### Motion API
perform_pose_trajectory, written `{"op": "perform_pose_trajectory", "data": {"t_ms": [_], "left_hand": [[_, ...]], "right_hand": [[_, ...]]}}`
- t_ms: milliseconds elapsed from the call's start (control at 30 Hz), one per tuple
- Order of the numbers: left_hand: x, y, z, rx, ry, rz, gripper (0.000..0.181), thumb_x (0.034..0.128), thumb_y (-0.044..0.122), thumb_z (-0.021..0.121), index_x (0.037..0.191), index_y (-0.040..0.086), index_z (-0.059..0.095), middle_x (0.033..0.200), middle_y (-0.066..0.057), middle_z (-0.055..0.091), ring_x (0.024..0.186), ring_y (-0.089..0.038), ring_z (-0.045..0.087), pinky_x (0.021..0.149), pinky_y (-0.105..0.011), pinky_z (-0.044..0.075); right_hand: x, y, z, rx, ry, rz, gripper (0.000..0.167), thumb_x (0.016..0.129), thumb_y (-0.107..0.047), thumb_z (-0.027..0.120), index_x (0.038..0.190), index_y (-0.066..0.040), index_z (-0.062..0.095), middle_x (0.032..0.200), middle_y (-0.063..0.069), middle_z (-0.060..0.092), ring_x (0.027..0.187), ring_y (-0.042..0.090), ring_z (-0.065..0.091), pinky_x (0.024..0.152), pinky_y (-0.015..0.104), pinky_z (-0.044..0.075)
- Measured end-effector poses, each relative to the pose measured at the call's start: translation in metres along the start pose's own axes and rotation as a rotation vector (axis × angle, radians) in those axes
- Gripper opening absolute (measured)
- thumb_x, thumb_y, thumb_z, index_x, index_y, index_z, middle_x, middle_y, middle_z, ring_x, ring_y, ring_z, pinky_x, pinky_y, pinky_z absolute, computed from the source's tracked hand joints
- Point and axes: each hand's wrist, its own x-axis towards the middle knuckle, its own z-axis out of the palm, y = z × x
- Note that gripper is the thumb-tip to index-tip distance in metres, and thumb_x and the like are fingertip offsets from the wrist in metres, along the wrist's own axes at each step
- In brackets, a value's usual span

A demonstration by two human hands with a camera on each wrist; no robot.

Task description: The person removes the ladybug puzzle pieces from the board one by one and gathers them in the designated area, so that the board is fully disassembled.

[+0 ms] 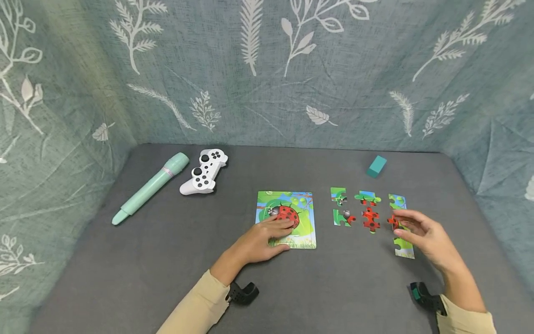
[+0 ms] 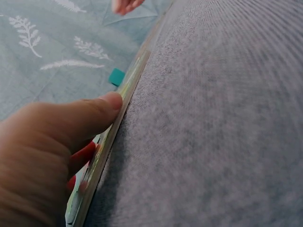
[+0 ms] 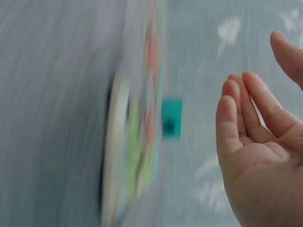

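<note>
A ladybug puzzle board (image 1: 306,232) lies flat on the grey table. My left hand (image 1: 267,240) rests on its lower left part, fingers stretched over the picture, and the thumb (image 2: 106,106) touches the near edge in the left wrist view. To the right, jigsaw pieces are spread in columns: a head piece (image 1: 343,218), a red spotted piece (image 1: 371,220) and a grassy corner piece (image 1: 404,249) among them. Over the rightmost column hovers my right hand (image 1: 429,239), partly covering it. The right wrist view shows that hand (image 3: 258,142) holding nothing, its fingers loosely extended.
Behind the pieces sits a teal block (image 1: 377,166). A white game controller (image 1: 206,171) and a long mint-green tube with a cap (image 1: 150,189) lie at the back left. A patterned cloth (image 1: 267,102) hangs around the table's back and sides.
</note>
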Motion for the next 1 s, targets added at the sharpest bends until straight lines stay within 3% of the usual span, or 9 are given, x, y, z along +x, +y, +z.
{"op": "perform_pose_trajectory", "data": {"t_ms": [133, 367, 500, 667, 833, 1000], "left_hand": [[0.003, -0.003, 0.000, -0.017, 0.022, 0.009, 0.044, 0.0836, 0.025, 0.073, 0.122, 0.004, 0.065, 0.131, -0.007, 0.060, 0.125, -0.019, 0.054, 0.115, -0.037, 0.034], [-0.001, -0.005, -0.006, -0.007, 0.048, -0.057, 0.050, 0.0819, 0.026, 0.074, 0.126, 0.005, 0.063, 0.134, -0.008, 0.057, 0.128, -0.026, 0.050, 0.113, -0.036, 0.038], [-0.010, -0.004, -0.011, 0.016, 0.045, -0.080, 0.053, 0.0815, 0.027, 0.075, 0.127, 0.003, 0.061, 0.135, -0.010, 0.056, 0.127, -0.029, 0.051, 0.110, -0.038, 0.042], [-0.020, -0.005, -0.013, 0.036, 0.044, -0.106, 0.058, 0.0814, 0.029, 0.074, 0.129, 0.002, 0.058, 0.137, -0.013, 0.054, 0.129, -0.027, 0.049, 0.112, -0.040, 0.039], [-0.024, -0.008, -0.013, 0.021, 0.054, -0.105, 0.058, 0.0818, 0.030, 0.074, 0.129, 0.000, 0.058, 0.137, -0.014, 0.054, 0.129, -0.026, 0.049, 0.114, -0.042, 0.035], [-0.023, -0.010, -0.013, -0.033, 0.054, -0.116, 0.054, 0.0837, 0.029, 0.072, 0.128, 0.001, 0.059, 0.135, -0.013, 0.056, 0.129, -0.026, 0.049, 0.115, -0.043, 0.034]], "right_hand": [[0.021, -0.013, 0.026, -0.011, -0.069, -0.037, 0.048, 0.090, -0.007, 0.064, 0.133, 0.003, 0.048, 0.125, -0.012, 0.056, 0.111, -0.005, 0.054, 0.082, 0.009, 0.051], [0.052, -0.026, 0.079, 0.031, -0.212, -0.113, 0.048, 0.086, -0.008, 0.069, 0.130, 0.002, 0.052, 0.130, 0.021, 0.054, 0.117, 0.017, 0.057, 0.098, 0.021, 0.050], [0.064, -0.037, 0.108, 0.022, -0.321, -0.129, 0.052, 0.086, -0.012, 0.070, 0.132, 0.001, 0.050, 0.133, 0.020, 0.053, 0.123, 0.031, 0.052, 0.105, 0.030, 0.046], [0.077, -0.049, 0.140, 0.036, -0.440, -0.119, 0.055, 0.087, -0.012, 0.069, 0.135, 0.004, 0.047, 0.136, 0.020, 0.051, 0.127, 0.034, 0.048, 0.108, 0.045, 0.042], [0.084, -0.057, 0.159, -0.003, -0.473, -0.141, 0.053, 0.087, -0.015, 0.070, 0.133, 0.002, 0.050, 0.131, 0.018, 0.055, 0.122, 0.033, 0.052, 0.104, 0.046, 0.046], [0.087, -0.054, 0.166, -0.076, -0.453, -0.175, 0.049, 0.085, -0.016, 0.071, 0.129, 0.000, 0.054, 0.126, 0.016, 0.059, 0.115, 0.030, 0.057, 0.100, 0.041, 0.050]]}}
